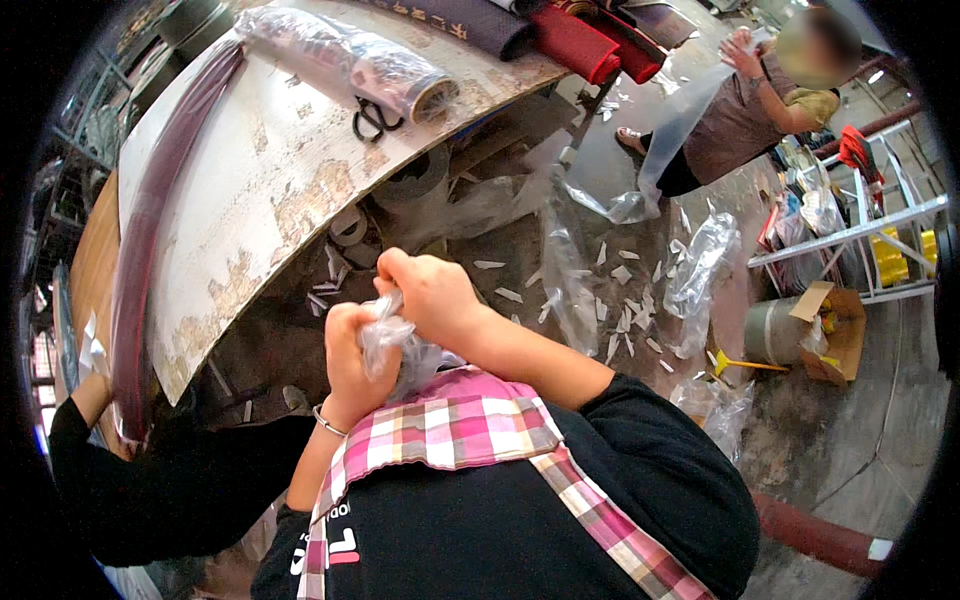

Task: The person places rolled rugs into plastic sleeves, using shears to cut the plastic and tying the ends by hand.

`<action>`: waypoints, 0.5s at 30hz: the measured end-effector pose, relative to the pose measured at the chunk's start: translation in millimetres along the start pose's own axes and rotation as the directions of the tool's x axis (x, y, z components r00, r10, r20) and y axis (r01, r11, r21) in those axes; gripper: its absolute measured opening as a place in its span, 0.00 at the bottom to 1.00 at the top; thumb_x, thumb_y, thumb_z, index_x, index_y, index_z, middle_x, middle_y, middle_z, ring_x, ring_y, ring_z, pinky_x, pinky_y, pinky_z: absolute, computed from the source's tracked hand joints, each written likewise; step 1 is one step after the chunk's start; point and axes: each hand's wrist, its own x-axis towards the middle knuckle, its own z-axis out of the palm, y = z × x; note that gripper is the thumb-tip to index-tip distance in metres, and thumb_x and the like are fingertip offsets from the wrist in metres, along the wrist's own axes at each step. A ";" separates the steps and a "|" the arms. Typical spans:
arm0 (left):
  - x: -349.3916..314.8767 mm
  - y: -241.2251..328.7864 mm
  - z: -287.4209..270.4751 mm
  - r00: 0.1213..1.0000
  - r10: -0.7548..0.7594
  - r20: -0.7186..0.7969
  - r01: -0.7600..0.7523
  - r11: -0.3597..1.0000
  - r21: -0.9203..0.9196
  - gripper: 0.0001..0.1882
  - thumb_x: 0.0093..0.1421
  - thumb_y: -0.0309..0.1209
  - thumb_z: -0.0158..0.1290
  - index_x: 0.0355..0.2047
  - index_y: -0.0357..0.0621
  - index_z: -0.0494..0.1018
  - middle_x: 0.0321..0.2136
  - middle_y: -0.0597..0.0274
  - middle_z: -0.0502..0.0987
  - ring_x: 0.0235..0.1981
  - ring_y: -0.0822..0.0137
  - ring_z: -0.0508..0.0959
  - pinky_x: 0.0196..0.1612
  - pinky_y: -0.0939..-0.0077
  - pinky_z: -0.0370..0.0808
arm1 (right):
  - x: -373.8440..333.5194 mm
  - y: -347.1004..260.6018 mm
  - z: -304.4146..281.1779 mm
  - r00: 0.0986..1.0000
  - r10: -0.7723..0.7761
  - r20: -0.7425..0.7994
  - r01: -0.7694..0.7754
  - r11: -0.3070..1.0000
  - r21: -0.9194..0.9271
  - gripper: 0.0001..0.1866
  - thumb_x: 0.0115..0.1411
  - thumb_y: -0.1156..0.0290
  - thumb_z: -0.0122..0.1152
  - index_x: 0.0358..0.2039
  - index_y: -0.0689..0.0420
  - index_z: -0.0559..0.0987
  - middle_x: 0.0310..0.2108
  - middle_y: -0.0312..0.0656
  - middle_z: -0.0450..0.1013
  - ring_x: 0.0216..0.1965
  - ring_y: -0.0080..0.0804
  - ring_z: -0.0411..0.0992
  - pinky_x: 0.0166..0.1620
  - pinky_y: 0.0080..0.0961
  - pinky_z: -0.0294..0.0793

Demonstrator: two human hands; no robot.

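Close in front of my checked apron, both of my hands are closed on bunched see-through plastic film (412, 368). My left hand (352, 358), with a bangle at its wrist, grips the crumpled film from the left side. Slightly higher and to the right, my right hand (435, 297) pinches the top of the same bunch, its knuckles facing up. The two hands are almost touching. Part of the film is hidden behind the fingers and against the apron.
Ahead is a worn white table (280, 170) bearing a plastic-wrapped roll (350, 65), black scissors (376, 120) and a long dark red wrapped roll (150, 210). Another person (730, 120) handles plastic film at the right; a co-worker's sleeve (200, 480) is at the left. Scraps (625, 315) litter the floor.
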 end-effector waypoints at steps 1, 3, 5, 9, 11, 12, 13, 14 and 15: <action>1.4 4.7 1.5 0.998 -0.055 -0.006 0.055 0.994 -0.090 0.13 0.45 0.20 0.47 0.33 0.39 0.60 0.27 0.64 0.64 0.28 0.75 0.66 0.32 0.82 0.64 | 3.0 0.9 3.8 1.000 0.025 0.017 -0.024 0.998 -0.053 0.09 0.44 0.71 0.55 0.25 0.55 0.65 0.17 0.42 0.66 0.20 0.39 0.67 0.22 0.32 0.64; 17.9 27.2 -4.3 0.906 -0.421 0.034 0.367 0.745 -0.557 0.06 0.48 0.24 0.41 0.28 0.38 0.63 0.23 0.67 0.65 0.24 0.75 0.66 0.30 0.82 0.65 | 6.3 -2.3 3.1 0.989 -0.139 -0.058 0.139 0.990 -0.008 0.13 0.40 0.69 0.58 0.28 0.54 0.67 0.24 0.41 0.66 0.28 0.37 0.66 0.28 0.29 0.65; 26.3 9.5 -6.1 0.819 -0.444 0.365 0.513 0.281 -0.811 0.08 0.48 0.28 0.41 0.27 0.37 0.65 0.22 0.65 0.67 0.24 0.74 0.67 0.28 0.82 0.66 | 6.2 3.0 -0.8 0.884 -0.429 -0.186 0.421 0.903 -0.083 0.19 0.35 0.69 0.59 0.32 0.52 0.69 0.30 0.38 0.64 0.32 0.35 0.64 0.33 0.27 0.64; 35.6 5.9 -10.3 0.695 -0.398 0.598 0.701 0.190 -0.688 0.10 0.47 0.27 0.46 0.31 0.38 0.64 0.26 0.63 0.68 0.25 0.74 0.69 0.29 0.84 0.66 | 12.7 5.1 -22.1 0.724 -0.687 0.071 0.686 0.704 -0.183 0.21 0.35 0.71 0.53 0.36 0.48 0.72 0.34 0.31 0.64 0.35 0.24 0.62 0.37 0.21 0.62; 33.9 11.9 -9.2 0.719 -0.380 0.581 0.694 0.356 -0.626 0.14 0.45 0.25 0.50 0.33 0.36 0.63 0.28 0.62 0.68 0.26 0.74 0.69 0.31 0.83 0.67 | 14.5 5.1 -26.4 0.731 -0.668 0.140 0.681 0.726 -0.091 0.17 0.36 0.73 0.52 0.32 0.51 0.73 0.30 0.32 0.66 0.32 0.26 0.64 0.36 0.22 0.63; 31.5 11.7 -9.9 0.698 -0.429 0.573 0.716 0.445 -0.538 0.22 0.40 0.24 0.53 0.38 0.36 0.60 0.30 0.61 0.67 0.29 0.71 0.69 0.35 0.82 0.66 | 16.1 7.2 -26.7 0.735 -0.658 0.164 0.672 0.738 -0.054 0.16 0.36 0.73 0.51 0.31 0.51 0.73 0.29 0.32 0.67 0.31 0.27 0.64 0.35 0.23 0.64; 27.9 12.6 -9.9 0.786 -0.449 0.425 0.612 0.667 -0.426 0.24 0.40 0.24 0.53 0.39 0.36 0.60 0.30 0.60 0.66 0.29 0.70 0.69 0.35 0.82 0.66 | 16.6 7.6 -25.6 0.739 -0.647 0.187 0.662 0.750 -0.020 0.15 0.36 0.73 0.51 0.30 0.52 0.73 0.28 0.33 0.67 0.30 0.28 0.65 0.35 0.23 0.64; 25.6 14.3 -8.2 0.866 -0.414 0.280 0.484 0.836 -0.259 0.25 0.39 0.24 0.54 0.40 0.37 0.60 0.31 0.59 0.66 0.30 0.69 0.69 0.34 0.82 0.66 | 16.8 6.8 -25.9 0.775 -0.600 0.201 0.611 0.791 0.005 0.13 0.36 0.73 0.52 0.28 0.53 0.72 0.26 0.34 0.67 0.29 0.30 0.65 0.35 0.24 0.64; 23.4 15.4 -7.2 0.931 -0.334 0.147 0.345 0.937 -0.051 0.26 0.38 0.24 0.54 0.41 0.37 0.59 0.31 0.58 0.65 0.31 0.68 0.68 0.34 0.82 0.66 | 17.2 5.1 -26.7 0.807 -0.549 0.216 0.558 0.830 0.027 0.12 0.35 0.73 0.53 0.26 0.54 0.71 0.24 0.35 0.67 0.28 0.31 0.65 0.34 0.24 0.64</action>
